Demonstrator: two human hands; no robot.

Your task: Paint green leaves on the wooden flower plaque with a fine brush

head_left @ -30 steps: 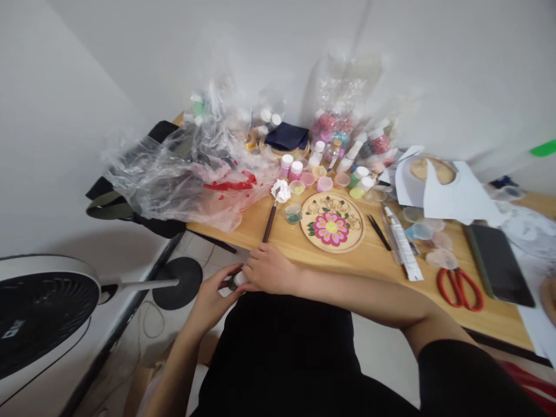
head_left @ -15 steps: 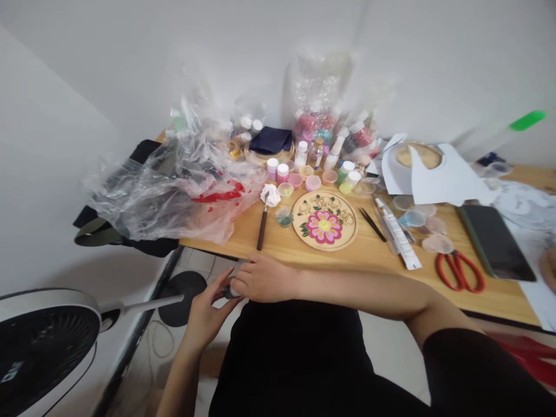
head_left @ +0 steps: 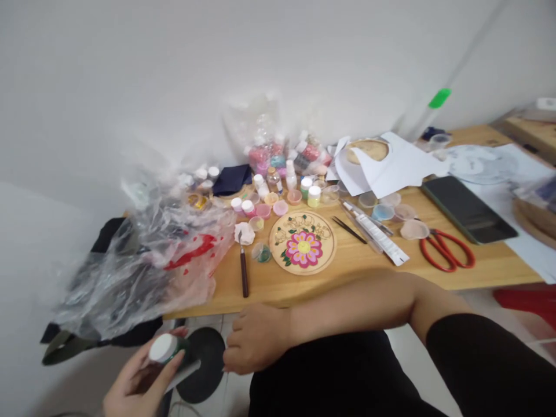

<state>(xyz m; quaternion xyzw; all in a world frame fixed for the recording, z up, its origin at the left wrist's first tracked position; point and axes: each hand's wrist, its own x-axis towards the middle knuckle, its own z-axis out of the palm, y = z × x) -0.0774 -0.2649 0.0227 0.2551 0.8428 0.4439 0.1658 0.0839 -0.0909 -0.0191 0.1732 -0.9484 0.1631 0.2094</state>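
My left hand (head_left: 145, 376) grips a small green jar (head_left: 180, 347) with a white lid, held below the table's front left edge. My right hand (head_left: 256, 339) is apart from the jar, its back toward me and its fingers curled in; nothing shows in it, though the palm side is hidden. Nearest to it on the table lies a dark-handled tool (head_left: 244, 272), its tip on a crumpled white tissue (head_left: 245, 233). Beside that stands a small cup of green material (head_left: 263, 253). A round wooden board (head_left: 280, 259) bears a pink flower and partly coloured leaves.
Clear plastic bags (head_left: 152, 278) cover the table's left end. Small jars (head_left: 313, 196) and cups (head_left: 280, 207) stand behind the board. To its right lie black tweezers (head_left: 350, 230), a white tube (head_left: 382, 234), red-handled scissors (head_left: 447, 252) and a phone (head_left: 469, 208). A stand's base (head_left: 202, 370) is below.
My hands have come apart. The left hand has carried the jar left and down, away from the right hand. The view has turned to the right.
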